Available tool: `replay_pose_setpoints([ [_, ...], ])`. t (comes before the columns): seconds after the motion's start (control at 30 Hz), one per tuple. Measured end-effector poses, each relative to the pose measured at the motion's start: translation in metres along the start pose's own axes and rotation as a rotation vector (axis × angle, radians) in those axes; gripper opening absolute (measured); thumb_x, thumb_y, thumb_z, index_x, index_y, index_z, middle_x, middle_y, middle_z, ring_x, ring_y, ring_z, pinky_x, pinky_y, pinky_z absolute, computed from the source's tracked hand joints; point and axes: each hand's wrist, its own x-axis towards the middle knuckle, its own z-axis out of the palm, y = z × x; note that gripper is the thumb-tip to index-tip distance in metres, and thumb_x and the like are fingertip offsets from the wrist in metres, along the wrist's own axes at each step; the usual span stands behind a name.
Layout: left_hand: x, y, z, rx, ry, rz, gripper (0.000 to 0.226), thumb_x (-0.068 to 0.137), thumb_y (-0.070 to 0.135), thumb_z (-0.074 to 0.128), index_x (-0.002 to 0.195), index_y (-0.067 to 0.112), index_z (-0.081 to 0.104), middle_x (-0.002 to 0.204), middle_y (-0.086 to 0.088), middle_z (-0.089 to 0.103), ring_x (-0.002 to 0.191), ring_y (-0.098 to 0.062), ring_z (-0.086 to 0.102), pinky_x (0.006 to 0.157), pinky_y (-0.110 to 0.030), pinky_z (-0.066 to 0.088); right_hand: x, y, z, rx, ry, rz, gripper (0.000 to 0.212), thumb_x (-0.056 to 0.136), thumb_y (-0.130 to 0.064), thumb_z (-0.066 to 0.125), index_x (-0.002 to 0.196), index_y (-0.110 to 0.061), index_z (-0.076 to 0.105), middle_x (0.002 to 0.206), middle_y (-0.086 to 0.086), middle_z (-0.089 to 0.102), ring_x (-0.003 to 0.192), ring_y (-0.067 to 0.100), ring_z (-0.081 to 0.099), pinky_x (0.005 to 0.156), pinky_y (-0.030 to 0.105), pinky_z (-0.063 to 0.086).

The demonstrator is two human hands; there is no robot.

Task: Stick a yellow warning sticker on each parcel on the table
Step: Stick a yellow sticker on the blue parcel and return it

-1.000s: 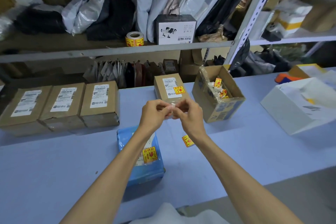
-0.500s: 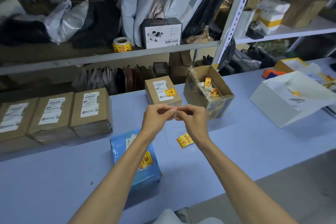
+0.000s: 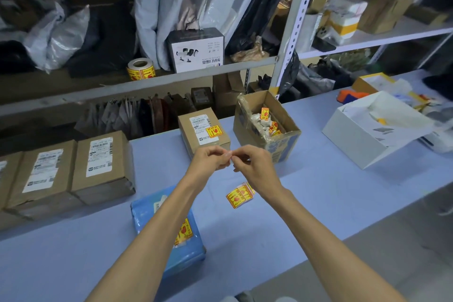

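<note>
2 hands, left hand (image 3: 208, 162) and right hand (image 3: 255, 167), pinch a pale scrap (image 3: 231, 157). Open carton (image 3: 286, 144) holds yellow stickers (image 3: 265, 113) and white scraps (image 3: 257, 121). 1 loose sticker (image 3: 240, 195) lies flat on the bench (image 3: 318, 203), long axis diagonal.

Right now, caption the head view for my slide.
The left hand and right hand pinch a pale scrap between them above the table; loose yellow stickers lie near the blue parcel.

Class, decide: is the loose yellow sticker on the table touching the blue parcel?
Apart. The head view shows the loose yellow sticker lying on the table, with a strip of bare tabletop between it and the blue parcel.
</note>
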Motion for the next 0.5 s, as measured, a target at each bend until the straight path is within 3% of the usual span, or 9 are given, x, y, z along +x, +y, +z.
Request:
replay_pose_setpoints([
  [0.17, 0.034, 0.02, 0.041, 0.071, -0.015, 0.056, 0.015, 0.09, 0.008, 0.063, 0.077, 0.011, 0.068, 0.077, -0.005, 0.065, 0.078, -0.017, 0.063, 0.074, -0.025, 0.052, 0.019, 0.015, -0.033, 0.113, 0.129, 0.118, 0.01, 0.086, -0.01, 0.067, 0.09, -0.007, 0.076, 0.073, -0.003, 0.071, 0.065, 0.004, 0.066, 0.058, 0.017, 0.055],
  [0.3, 0.071, 0.032, 0.068, 0.303, 0.012, 0.227, 0.002, 0.086, 0.018, 0.069, 0.084, 0.017, 0.07, 0.083, 0.0, 0.07, 0.082, -0.015, 0.066, 0.071, -0.026, 0.054, 0.049, 0.032, -0.07, 0.185, 0.272, 0.222, 0.005, 0.076, -0.01, 0.078, 0.08, -0.008, 0.077, 0.069, -0.003, 0.071, 0.063, 0.001, 0.065, 0.059, 0.015, 0.051],
  [0.4, 0.097, 0.038, 0.078, 0.611, 0.018, 0.317, 0.004, 0.084, 0.027, 0.07, 0.086, 0.025, 0.069, 0.084, 0.008, 0.069, 0.081, -0.008, 0.064, 0.072, -0.028, 0.053, 0.079, 0.053, -0.088, -0.002, 0.247, 0.246, 0.012, 0.07, -0.007, 0.077, 0.08, -0.013, 0.076, 0.071, -0.005, 0.072, 0.067, 0.004, 0.067, 0.068, 0.025, 0.056],
  [0.5, 0.128, 0.051, 0.081, 0.977, 0.029, 0.355, 0.017, 0.084, 0.029, 0.067, 0.101, 0.025, 0.065, 0.096, 0.002, 0.068, 0.09, -0.017, 0.063, 0.079, -0.037, 0.053, 0.115, 0.072, -0.099, -0.252, 0.136, 0.2, 0.018, 0.07, 0.0, 0.071, 0.082, -0.014, 0.074, 0.076, -0.001, 0.072, 0.074, 0.015, 0.066, 0.075, 0.035, 0.056],
])
